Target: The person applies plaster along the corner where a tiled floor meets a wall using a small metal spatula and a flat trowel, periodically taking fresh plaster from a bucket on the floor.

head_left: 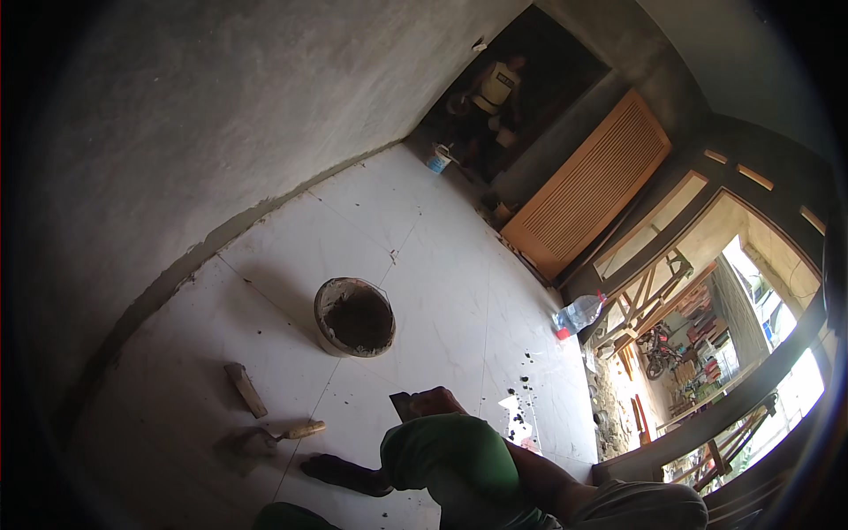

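Note:
Just beyond my green-clothed knee [455, 450], my right hand [439, 402] is closed around a flat dark scraper-like tool [403, 405], low over the white tiles. The knee hides part of the forearm, and the tool's exact kind is hard to make out. My left hand is out of sight. To the left of my dark foot [346, 474] lies a trowel with a wooden handle [305, 430]. A narrow block [245, 390], possibly wood, rests a little farther off. Beyond these stands a round bucket [332, 339] holding dark grey mortar.
White floor tiles [433, 283] meet a grey plastered wall [221, 106] on the left. A clear plastic bottle [579, 315] lies by the window frame on the right, near dark crumbs [521, 389]. Far off are a louvred wooden door [592, 181], a small pail [438, 159] and a person [497, 88].

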The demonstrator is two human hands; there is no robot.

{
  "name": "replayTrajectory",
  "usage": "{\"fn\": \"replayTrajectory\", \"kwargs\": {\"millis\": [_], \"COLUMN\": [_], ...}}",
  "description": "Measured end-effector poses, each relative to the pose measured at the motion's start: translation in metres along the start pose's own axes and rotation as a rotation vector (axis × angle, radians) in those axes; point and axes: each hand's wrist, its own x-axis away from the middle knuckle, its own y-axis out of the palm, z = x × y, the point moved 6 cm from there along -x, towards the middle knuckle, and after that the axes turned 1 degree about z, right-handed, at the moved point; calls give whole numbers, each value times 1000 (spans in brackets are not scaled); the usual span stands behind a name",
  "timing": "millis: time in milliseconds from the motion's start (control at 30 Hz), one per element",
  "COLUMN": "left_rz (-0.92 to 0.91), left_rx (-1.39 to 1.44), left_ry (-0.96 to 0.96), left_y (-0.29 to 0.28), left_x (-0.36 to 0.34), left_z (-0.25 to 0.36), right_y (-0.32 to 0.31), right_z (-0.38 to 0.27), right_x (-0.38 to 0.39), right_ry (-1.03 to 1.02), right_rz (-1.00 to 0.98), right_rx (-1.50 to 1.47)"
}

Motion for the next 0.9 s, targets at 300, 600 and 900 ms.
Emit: {"fn": "replayTrajectory", "kwargs": {"millis": [300, 600, 900], "left_rz": [269, 424, 520], "left_rx": [-237, -441, -484], "left_ry": [121, 289, 394], "left_y": [202, 237, 236], "left_x": [-32, -37, -90], "left_z": [-112, -155, -171], "right_y": [5, 6, 25], "right_z": [-3, 84, 117], "right_x": [-29, -94, -149], "right_ry": [-143, 190, 163], "right_rz": [-77, 255, 438], "right_rx": [-163, -501, -717]}}
